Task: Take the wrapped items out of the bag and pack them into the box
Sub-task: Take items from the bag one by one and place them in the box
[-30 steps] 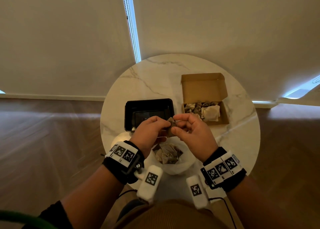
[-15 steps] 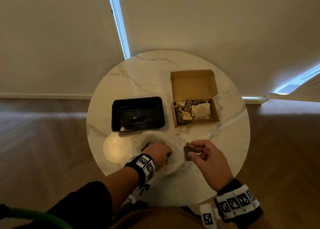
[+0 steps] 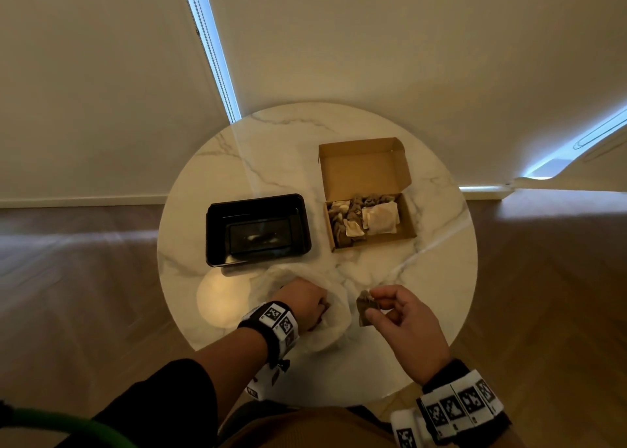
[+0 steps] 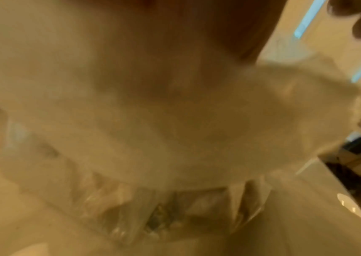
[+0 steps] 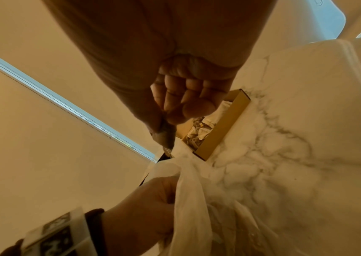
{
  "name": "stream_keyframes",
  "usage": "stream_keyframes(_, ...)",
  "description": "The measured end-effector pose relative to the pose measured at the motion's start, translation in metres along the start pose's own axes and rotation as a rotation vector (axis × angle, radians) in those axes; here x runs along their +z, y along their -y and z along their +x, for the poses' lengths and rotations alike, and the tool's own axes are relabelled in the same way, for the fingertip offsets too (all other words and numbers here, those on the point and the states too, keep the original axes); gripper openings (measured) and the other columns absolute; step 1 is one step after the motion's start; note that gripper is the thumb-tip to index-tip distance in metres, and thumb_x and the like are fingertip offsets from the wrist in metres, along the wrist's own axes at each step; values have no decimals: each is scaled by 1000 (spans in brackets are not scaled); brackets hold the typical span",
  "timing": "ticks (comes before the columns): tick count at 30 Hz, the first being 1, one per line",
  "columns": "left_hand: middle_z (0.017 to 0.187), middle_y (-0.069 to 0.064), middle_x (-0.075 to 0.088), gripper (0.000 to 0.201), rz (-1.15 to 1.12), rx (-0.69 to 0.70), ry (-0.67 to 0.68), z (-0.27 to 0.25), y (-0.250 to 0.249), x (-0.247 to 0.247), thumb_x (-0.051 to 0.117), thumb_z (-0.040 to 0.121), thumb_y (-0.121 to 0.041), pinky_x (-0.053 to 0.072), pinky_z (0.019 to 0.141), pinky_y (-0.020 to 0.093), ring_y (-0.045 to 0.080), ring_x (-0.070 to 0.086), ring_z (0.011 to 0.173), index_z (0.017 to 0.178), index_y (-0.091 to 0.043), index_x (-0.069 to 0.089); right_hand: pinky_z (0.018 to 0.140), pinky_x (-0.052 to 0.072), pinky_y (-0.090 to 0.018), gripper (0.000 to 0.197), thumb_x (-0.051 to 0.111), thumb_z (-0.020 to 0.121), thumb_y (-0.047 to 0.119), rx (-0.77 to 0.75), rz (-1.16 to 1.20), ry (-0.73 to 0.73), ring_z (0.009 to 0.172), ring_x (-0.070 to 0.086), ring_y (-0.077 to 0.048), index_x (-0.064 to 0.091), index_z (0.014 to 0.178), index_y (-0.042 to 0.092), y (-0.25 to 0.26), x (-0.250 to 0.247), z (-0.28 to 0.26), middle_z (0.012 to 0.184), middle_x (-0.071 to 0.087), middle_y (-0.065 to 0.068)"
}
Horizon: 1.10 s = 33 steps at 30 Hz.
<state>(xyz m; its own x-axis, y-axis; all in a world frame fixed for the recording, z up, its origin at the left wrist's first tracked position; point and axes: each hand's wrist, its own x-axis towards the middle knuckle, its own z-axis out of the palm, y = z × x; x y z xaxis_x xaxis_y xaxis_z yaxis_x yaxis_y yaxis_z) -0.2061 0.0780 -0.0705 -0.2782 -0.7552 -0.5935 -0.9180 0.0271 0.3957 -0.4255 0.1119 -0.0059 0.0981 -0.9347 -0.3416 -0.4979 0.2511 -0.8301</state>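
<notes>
On the near side of the round marble table (image 3: pixel 271 162) lies a white plastic bag (image 3: pixel 334 311) (image 5: pixel 192 199). My left hand (image 3: pixel 305 303) (image 5: pixel 148 199) is curled into its mouth and grips the plastic. The left wrist view is blurred and shows the bag (image 4: pixel 175 121) with wrapped items (image 4: pixel 159 214) showing through it. Just right of the bag, my right hand (image 3: pixel 373 306) (image 5: pixel 170 119) pinches a small brown wrapped item (image 3: pixel 363 310) (image 5: pixel 165 136) above the table. Beyond it sits the open cardboard box (image 3: pixel 407 220) (image 5: pixel 218 131), holding several wrapped items (image 3: pixel 359 216).
A black plastic tray (image 3: pixel 217 233) stands left of the box, just beyond the bag. The box's lid (image 3: pixel 363 167) stands open toward the far side. The table edge curves close behind both wrists, with wooden floor all around it.
Both hands were together on the wrapped item above the bag. The left hand has dropped to the bag, and the right hand has carried the item to the right.
</notes>
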Motion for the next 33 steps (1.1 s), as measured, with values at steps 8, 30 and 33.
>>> stream_keyframes(8, 104, 2, 68, 11, -426, -90, -91, -39, 16, -26, 56, 102, -27, 56, 77, 30, 17, 65, 89, 103, -18, 62, 70, 49, -16, 30, 78, 86, 13, 15, 38, 32, 75, 66, -11, 63, 104, 31, 10, 10, 11, 85, 74, 10)
stream_keyframes(30, 94, -12, 68, 18, -387, 176, -492, -159, -8, -159, 66, 97, -40, 54, 73, 24, 2, 64, 83, 110, -29, 59, 81, 57, -31, 39, 59, 89, 62, -675, -363, 262, 93, 64, 0, 71, 117, 38, 162, 6, 27, 99, 68, 21)
stream_keyframes(33, 92, -9, 69, 9, -438, 186, -510, -161, -8, -164, 59, 101, -34, 50, 71, 20, 2, 64, 81, 107, -27, 57, 77, 54, -30, 34, 54, 88, 61, -713, -443, 252, 88, 61, 1, 72, 108, 39, 170, 13, 27, 92, 66, 22)
